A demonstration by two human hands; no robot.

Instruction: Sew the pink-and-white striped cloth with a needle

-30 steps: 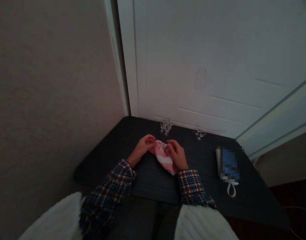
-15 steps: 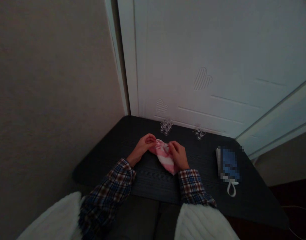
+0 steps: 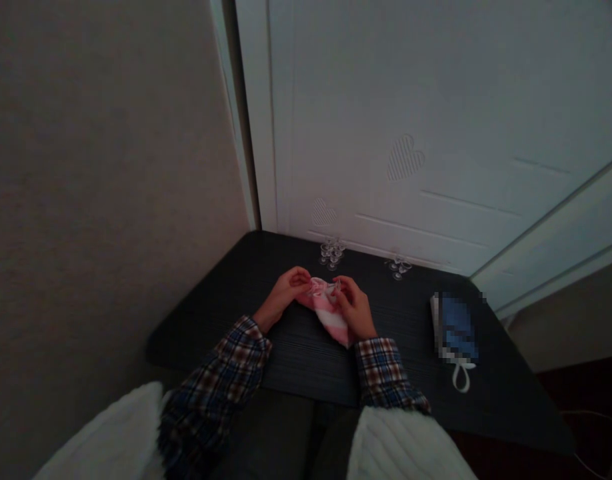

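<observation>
Over the dark table, my left hand (image 3: 289, 291) is closed on the upper left edge of a pink and white cloth (image 3: 331, 318), its thumb and fingers pinched together. My right hand (image 3: 355, 307) is closed at the cloth's right side, thumb and forefinger on a small clear glass (image 3: 337, 287) that shows only in part. The cloth hangs below, its lower end beside my right wrist. Behind my hands, a cluster of several small stemmed glasses (image 3: 331, 253) stands at the table's back, with a smaller group of glasses (image 3: 399, 267) farther right.
On the right of the dark table (image 3: 211, 307) lies a blue, blurred-out item (image 3: 459, 327) with a white loop (image 3: 461, 378). A white panel with embossed hearts (image 3: 436, 100) rises directly behind the table. A beige wall (image 3: 111, 167) stands on the left.
My right hand has shifted slightly up, its forefinger lifting along the clear glass, which shows more now. My left hand has hardly moved. The glasses at the back stay put.
</observation>
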